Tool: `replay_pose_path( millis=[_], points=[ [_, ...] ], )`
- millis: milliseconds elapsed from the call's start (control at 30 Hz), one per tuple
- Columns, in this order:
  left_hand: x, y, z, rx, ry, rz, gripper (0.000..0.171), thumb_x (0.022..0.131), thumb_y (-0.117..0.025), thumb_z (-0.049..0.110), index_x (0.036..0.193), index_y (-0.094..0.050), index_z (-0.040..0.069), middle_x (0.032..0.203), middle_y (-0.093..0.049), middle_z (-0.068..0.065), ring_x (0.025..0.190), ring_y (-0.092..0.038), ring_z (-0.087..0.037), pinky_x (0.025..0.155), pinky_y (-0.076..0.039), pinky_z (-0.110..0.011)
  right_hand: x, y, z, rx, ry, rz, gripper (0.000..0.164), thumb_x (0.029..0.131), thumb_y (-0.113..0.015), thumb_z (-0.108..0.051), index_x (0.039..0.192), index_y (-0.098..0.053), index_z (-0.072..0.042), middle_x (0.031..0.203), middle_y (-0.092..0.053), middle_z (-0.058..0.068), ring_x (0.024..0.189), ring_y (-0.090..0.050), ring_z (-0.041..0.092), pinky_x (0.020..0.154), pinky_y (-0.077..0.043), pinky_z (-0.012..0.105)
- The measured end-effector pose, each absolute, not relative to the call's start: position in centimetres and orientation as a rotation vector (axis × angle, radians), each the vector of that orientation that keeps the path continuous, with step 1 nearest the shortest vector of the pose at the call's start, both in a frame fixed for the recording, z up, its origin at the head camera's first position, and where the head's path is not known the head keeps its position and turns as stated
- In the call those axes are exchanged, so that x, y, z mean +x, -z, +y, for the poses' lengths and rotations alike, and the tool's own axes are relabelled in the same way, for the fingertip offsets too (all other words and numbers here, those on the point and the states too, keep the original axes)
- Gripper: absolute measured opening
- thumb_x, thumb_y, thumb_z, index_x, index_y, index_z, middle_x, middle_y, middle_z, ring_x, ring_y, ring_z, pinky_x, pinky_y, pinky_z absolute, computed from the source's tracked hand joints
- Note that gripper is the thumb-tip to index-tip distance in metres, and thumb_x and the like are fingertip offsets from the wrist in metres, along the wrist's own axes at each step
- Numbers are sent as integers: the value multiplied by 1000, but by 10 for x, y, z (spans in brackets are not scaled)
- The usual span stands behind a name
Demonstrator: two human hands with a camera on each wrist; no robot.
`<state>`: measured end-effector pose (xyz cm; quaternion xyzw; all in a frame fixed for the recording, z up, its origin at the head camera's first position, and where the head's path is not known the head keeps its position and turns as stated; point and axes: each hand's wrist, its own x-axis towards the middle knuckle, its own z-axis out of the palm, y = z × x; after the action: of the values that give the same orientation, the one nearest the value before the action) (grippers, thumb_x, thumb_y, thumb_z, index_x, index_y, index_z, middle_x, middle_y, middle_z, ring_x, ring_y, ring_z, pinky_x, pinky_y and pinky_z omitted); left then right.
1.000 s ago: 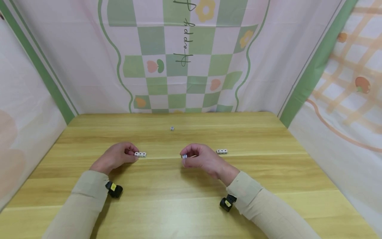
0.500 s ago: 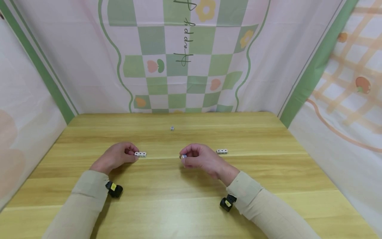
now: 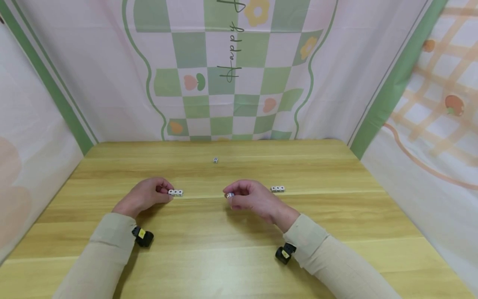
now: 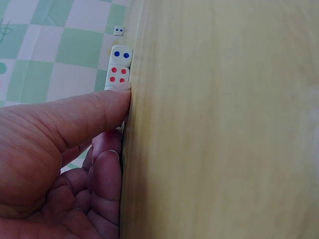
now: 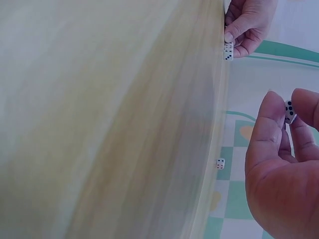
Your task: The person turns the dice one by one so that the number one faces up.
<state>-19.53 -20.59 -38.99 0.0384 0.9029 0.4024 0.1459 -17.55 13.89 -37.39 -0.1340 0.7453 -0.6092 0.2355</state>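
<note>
My left hand (image 3: 147, 194) rests on the table at the left end of a row of three white dice (image 3: 176, 192), thumb and fingers pinching the end die. In the left wrist view, blue and red pips show on the dice (image 4: 119, 63) beyond my thumb. To the right of that row, my right hand (image 3: 255, 201) holds a single die (image 3: 230, 195) between thumb and fingertips. The right wrist view shows this die (image 5: 289, 112) held up off the table, dark pips facing the camera.
Beyond my right hand's knuckles lies a second row of three dice (image 3: 277, 189). One lone die (image 3: 215, 160) sits farther back, left of centre. The wooden table (image 3: 209, 257) ends at a checkered curtain (image 3: 220, 106), with more curtains along both sides.
The die in my right fingers has turned, showing different faces than the six dark pips seen before. My left hand and both rows of dice stay in place.
</note>
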Motion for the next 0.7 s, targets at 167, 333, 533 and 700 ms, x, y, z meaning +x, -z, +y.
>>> replay_pose_path(
  millis=[167, 333, 533, 700],
  points=[
    [-195, 389, -206, 103, -1146, 2601, 21, 96, -76, 20, 113, -70, 9, 106, -65, -7, 93, -54, -23, 80, -43, -36, -175, 373, 140, -363, 1660, 2056, 38, 96, -71, -8, 131, -63, 5, 111, -64, 13, 98, -64, 18, 91, -59, 35],
    [-196, 389, -206, 90, -1140, 2599, 20, 96, -75, 19, 114, -70, 10, 107, -65, -7, 94, -55, -24, 81, -44, -36, -175, 373, 141, -364, 1663, 2061, 39, 95, -73, -8, 130, -62, 6, 107, -62, 8, 98, -61, 19, 90, -59, 35],
    [-197, 390, -206, 84, -1140, 2602, 19, 96, -75, 18, 113, -70, 10, 107, -65, -7, 94, -55, -24, 82, -44, -36, -174, 372, 140, -345, 1671, 2068, 37, 93, -74, -8, 126, -64, 4, 107, -61, 8, 96, -62, 19, 90, -59, 34],
    [-197, 390, -206, 92, -1142, 2606, 20, 96, -75, 19, 113, -70, 10, 106, -65, -7, 94, -55, -24, 82, -44, -36, -175, 373, 139, -351, 1685, 2050, 39, 94, -74, -8, 129, -63, 5, 105, -63, 8, 96, -64, 18, 91, -59, 35]
  ],
)
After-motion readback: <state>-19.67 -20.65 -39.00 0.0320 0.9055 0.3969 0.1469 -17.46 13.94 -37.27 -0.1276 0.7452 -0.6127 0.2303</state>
